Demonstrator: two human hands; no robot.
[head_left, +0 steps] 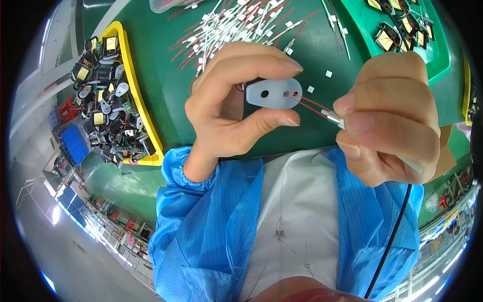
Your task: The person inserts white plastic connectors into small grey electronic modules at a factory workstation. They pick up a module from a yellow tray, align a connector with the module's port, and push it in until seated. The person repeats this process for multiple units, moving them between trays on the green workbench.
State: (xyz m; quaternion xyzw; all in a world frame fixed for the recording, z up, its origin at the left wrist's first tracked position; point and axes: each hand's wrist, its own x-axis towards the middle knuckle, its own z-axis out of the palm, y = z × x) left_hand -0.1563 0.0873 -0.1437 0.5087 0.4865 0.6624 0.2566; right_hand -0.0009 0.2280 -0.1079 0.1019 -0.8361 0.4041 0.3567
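Between the thumb and index finger of my left hand (226,95) is a small grey-white plastic housing (274,94) with rounded ends and two dark holes. My right hand (390,118) pinches a thin white stick-like part (333,119) with two red wires. The wires (309,104) run to the left, and their tips meet the housing's right-hand hole. How deep they sit in it I cannot tell. Past my left hand lies a heap of similar white parts with red wires (246,27).
A yellow bin (132,83) at the left holds many small black-and-grey assemblies. At the far right a green tray (362,30) carries black parts with yellow pads. Small white squares (328,74) lie on the green table (166,65). A black cable (390,241) hangs near my right side.
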